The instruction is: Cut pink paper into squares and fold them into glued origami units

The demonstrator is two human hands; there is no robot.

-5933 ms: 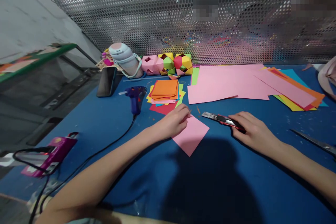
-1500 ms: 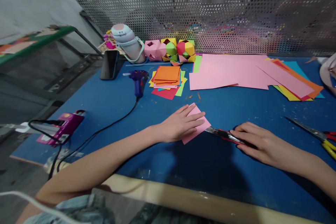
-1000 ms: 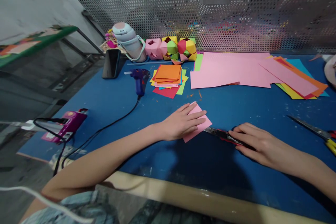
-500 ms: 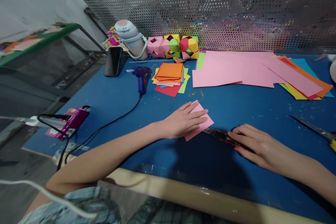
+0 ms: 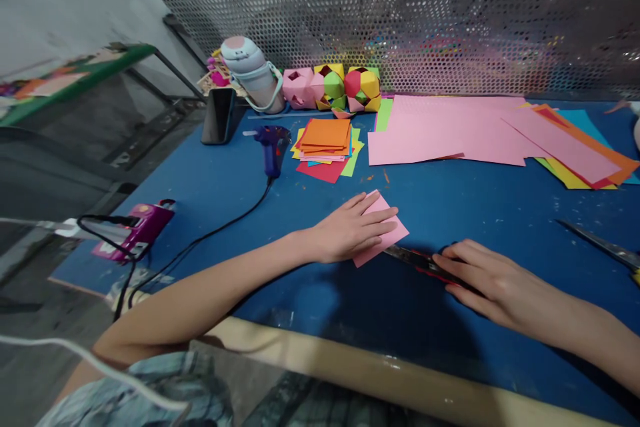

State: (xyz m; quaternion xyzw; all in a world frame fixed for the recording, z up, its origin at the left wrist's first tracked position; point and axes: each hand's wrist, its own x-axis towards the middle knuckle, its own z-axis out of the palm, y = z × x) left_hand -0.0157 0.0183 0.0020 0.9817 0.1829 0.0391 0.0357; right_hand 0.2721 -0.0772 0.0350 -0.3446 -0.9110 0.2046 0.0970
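Note:
A square of pink paper (image 5: 369, 253) lies on the blue table, turned at an angle. My left hand (image 5: 345, 227) rests flat on it, fingers spread, pressing it down. In my right hand (image 5: 493, 277) is a slim cutting tool with a black and red handle, which looks like a pair of scissors (image 5: 409, 257); my fingers hide part of the handle. Its metal tip meets the lower right edge of the pink square. Behind my left hand sits a stack of coloured paper squares (image 5: 325, 135), orange on top.
Large pink sheets (image 5: 445, 127) and coloured strips (image 5: 575, 147) lie at the back right. A second bladed tool (image 5: 595, 240) is at the right edge. A blue glue gun (image 5: 271, 147) with its cord, a phone (image 5: 219, 117), a bottle (image 5: 253, 77) and folded paper shapes (image 5: 330, 90) stand left and behind.
The whole view has shifted slightly. The tip of the scissors has slid a little left along the pink square's edge, while my left hand stays put on the paper.

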